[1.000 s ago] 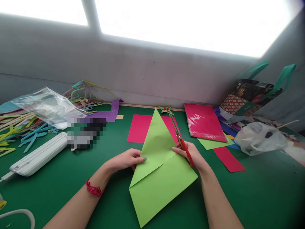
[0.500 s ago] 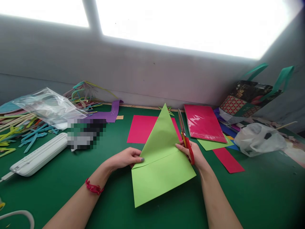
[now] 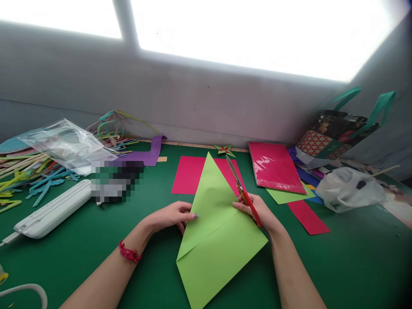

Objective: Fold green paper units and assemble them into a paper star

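left hand [image 3: 172, 216]: pinching the folded lime-green paper [image 3: 215, 240] at its left edge
right hand [image 3: 257, 210]: closed on red-handled scissors [image 3: 243, 193], fingertips on the paper
risk: blades near the fold — a slip nicks the flap

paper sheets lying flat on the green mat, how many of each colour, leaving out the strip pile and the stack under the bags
light green: 2, the folded sheet and one by the pack
pink: 1
red: 1 strip
purple: 1
total: 5
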The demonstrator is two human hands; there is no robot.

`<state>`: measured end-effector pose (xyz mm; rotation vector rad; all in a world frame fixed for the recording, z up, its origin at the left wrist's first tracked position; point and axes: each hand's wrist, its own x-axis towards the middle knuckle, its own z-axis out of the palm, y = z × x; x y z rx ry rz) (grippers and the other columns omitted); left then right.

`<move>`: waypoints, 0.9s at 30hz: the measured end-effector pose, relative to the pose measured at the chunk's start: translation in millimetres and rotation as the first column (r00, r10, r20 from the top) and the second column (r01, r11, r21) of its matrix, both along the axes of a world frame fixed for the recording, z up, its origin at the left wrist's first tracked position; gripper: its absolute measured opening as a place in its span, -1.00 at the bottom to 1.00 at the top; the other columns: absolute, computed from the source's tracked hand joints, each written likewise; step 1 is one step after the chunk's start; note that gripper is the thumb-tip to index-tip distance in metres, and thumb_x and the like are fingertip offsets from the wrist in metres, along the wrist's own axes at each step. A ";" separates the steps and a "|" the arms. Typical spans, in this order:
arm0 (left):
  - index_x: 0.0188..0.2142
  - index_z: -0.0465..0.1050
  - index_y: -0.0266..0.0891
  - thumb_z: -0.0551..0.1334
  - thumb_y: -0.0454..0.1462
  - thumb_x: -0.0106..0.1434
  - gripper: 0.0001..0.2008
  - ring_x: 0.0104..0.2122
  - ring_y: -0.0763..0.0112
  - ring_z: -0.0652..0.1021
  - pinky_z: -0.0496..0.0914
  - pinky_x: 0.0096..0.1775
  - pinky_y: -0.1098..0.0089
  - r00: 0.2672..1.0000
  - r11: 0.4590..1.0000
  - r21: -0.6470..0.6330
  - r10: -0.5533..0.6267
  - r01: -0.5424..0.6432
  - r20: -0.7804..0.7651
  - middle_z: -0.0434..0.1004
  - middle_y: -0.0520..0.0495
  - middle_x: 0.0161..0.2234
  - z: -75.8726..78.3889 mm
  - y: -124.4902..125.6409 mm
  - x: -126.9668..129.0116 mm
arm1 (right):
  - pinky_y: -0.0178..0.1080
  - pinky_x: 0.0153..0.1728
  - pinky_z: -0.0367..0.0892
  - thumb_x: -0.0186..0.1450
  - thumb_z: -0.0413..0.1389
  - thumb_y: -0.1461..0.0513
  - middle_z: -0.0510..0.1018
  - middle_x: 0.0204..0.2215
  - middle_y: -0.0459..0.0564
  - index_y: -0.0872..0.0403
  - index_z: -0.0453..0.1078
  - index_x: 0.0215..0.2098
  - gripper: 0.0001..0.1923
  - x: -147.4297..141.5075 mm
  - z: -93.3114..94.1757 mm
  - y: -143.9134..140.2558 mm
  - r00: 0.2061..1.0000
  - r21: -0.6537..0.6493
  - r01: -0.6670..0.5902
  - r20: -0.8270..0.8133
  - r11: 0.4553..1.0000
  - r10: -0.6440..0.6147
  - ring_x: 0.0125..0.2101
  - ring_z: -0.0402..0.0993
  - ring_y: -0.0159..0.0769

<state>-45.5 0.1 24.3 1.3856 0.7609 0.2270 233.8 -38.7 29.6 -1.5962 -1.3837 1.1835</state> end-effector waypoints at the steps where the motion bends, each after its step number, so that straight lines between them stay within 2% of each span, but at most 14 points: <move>1: -0.14 0.43 -0.26 0.19 -0.09 0.11 -0.62 -0.30 0.26 0.51 0.42 -0.42 0.40 1.000 1.000 -0.006 -0.024 0.024 0.001 0.51 -0.14 -0.26 -2.0 -0.2 0.3 | -0.39 -0.61 0.01 -0.04 0.24 0.06 0.25 -0.63 -0.20 0.10 0.28 -0.48 -0.67 -1.2 -0.2 0.1 1.000 -0.018 -0.022 0.002 1.000 0.022 -0.63 0.10 -0.50; 4: -0.13 0.43 -0.27 0.20 -0.11 0.10 -0.62 -0.30 0.24 0.53 0.41 -0.45 0.41 0.995 0.994 -0.041 -0.098 0.099 0.013 0.52 -0.15 -0.25 -7.3 -0.9 0.1 | -0.39 -0.60 0.00 -0.03 0.23 0.06 0.20 -0.63 -0.22 0.10 0.26 -0.46 -0.66 -4.6 -0.5 0.1 0.997 -0.051 -0.080 -0.010 0.996 0.079 -0.62 0.07 -0.50; 10: -0.23 0.47 -0.29 0.22 -0.11 0.09 -0.68 -0.39 0.29 0.54 0.40 -0.52 0.45 0.986 0.984 -0.066 -0.168 0.167 -0.008 0.54 -0.12 -0.30 -9.5 -1.6 -1.1 | -0.39 -0.58 0.00 -0.03 0.23 0.07 0.23 -0.61 -0.21 0.11 0.27 -0.43 -0.65 -6.3 0.4 -1.5 0.989 -0.079 -0.147 -0.038 0.986 0.144 -0.61 0.08 -0.50; 15: -0.16 0.43 -0.26 0.25 -0.16 0.06 -0.65 -0.41 0.31 0.54 0.40 -0.53 0.45 0.977 0.970 -0.126 -0.212 0.207 -0.031 0.52 -0.12 -0.27 -10.0 -0.3 -4.8 | -0.39 -0.55 0.07 -0.04 0.24 0.06 0.28 -0.59 -0.19 0.11 0.30 -0.43 -0.65 -12.1 -0.3 -0.4 0.986 -0.065 -0.160 -0.053 0.985 0.156 -0.57 0.16 -0.47; 18: -0.14 0.41 -0.26 0.25 -0.19 0.05 -0.64 -0.42 0.33 0.54 0.40 -0.55 0.48 0.984 0.981 -0.102 -0.171 0.165 -0.050 0.52 -0.11 -0.27 -7.6 1.8 -9.0 | -0.40 -0.60 0.06 0.01 0.19 0.01 0.25 -0.62 -0.19 0.11 0.29 -0.47 -0.65 -14.0 -3.5 -0.7 0.994 -0.091 -0.035 -0.110 0.995 0.025 -0.61 0.13 -0.50; 20: -0.14 0.41 -0.26 0.25 -0.19 0.06 -0.64 -0.40 0.32 0.53 0.39 -0.54 0.49 0.990 0.988 -0.085 -0.134 0.129 -0.050 0.52 -0.11 -0.27 -4.6 2.9 -11.8 | -0.40 -0.66 0.04 0.04 0.14 -0.04 0.26 -0.66 -0.19 0.10 0.27 -0.51 -0.63 -11.3 -6.8 -1.8 0.975 -0.182 0.038 -0.208 0.983 -0.076 -0.67 0.12 -0.51; 24: -0.22 0.44 -0.32 0.24 -0.17 0.08 -0.70 -0.43 0.35 0.52 0.41 -0.50 0.46 0.999 0.999 -0.030 -0.015 0.014 -0.029 0.52 -0.13 -0.33 -2.7 5.0 -15.9 | -0.42 -0.78 -0.05 0.09 0.07 -0.08 0.23 -0.81 -0.19 0.11 0.26 -0.62 -0.57 -0.3 -12.1 -1.6 0.927 -0.372 0.007 -0.346 0.928 -0.146 -0.80 0.07 -0.53; 27: -0.24 0.43 -0.34 0.25 -0.17 0.08 -0.69 -0.49 0.39 0.50 0.40 -0.53 0.46 0.989 0.989 -0.020 0.147 -0.146 0.029 0.52 -0.12 -0.38 -4.8 10.1 -16.4 | -0.45 -0.84 -0.14 0.09 0.06 -0.07 0.21 -0.87 -0.20 0.11 0.25 -0.63 -0.58 4.9 -14.0 2.7 0.899 -0.300 0.114 -0.375 0.947 -0.227 -0.87 -0.01 -0.58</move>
